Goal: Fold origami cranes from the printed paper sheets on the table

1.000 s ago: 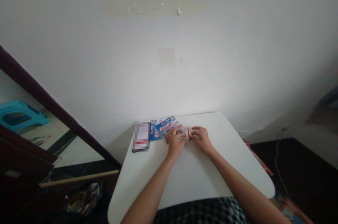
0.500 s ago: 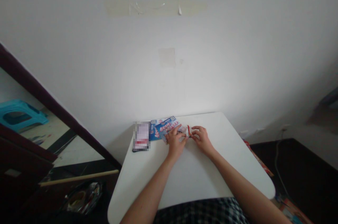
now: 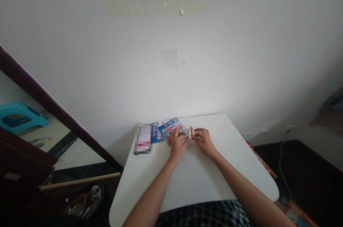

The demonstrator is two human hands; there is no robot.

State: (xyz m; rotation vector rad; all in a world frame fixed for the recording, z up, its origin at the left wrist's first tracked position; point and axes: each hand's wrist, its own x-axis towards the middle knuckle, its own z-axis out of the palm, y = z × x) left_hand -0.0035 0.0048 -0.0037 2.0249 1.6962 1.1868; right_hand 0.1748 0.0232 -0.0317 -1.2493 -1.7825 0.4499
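Observation:
Between my two hands a small piece of folded paper [image 3: 190, 132], white with a red edge, stands up over the table. The fingertips of my right hand [image 3: 205, 142] pinch its right side. My left hand [image 3: 178, 142] has its thumb and fingertips closed at the left side of the paper, while its other fingers lie over printed sheets. Those blue leaflets [image 3: 168, 129] with red and white lettering overlap behind my left hand, which partly covers them. Left of them lies a phone-like flat object [image 3: 144, 138] with a dark edge, its face blurred.
The white table [image 3: 203, 180] has rounded corners and stands against a white wall [image 3: 214, 59]. On the left are a mirror-like panel with a blue stool [image 3: 23, 116] and, low down, a bag of odds and ends [image 3: 84, 200]. A cable [image 3: 281, 162] hangs at the right.
Hardly anything differs. The folded paper is turned slightly, showing more of its white face, and both hands keep nearly the same place.

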